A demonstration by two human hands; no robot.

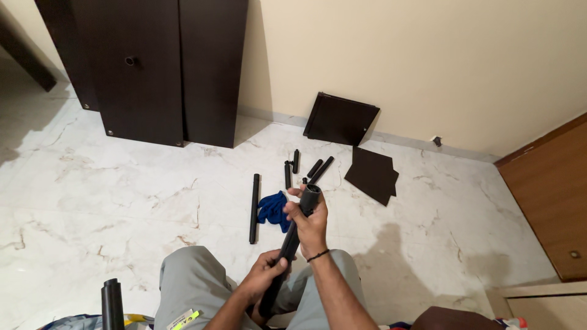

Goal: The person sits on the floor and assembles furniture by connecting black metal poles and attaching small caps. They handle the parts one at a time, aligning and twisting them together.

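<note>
Left hand [264, 275] fingers wrap the lower black tube [292, 244]; right hand [310, 221] fingers curl around its upper end. Blue cloth [274, 210] lies just beyond the right fingertips, loose black tubes [254, 208] beside it.

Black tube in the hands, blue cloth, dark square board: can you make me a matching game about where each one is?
Things:
1. black tube
2. blue cloth
3. square board
4. long black rod

Places:
A. leaning on the wall
B. lying on the floor just left of the cloth
C. held in both hands
D. crumpled on the floor beside the rod

Pairs: 1-C, 2-D, 3-A, 4-B
</note>
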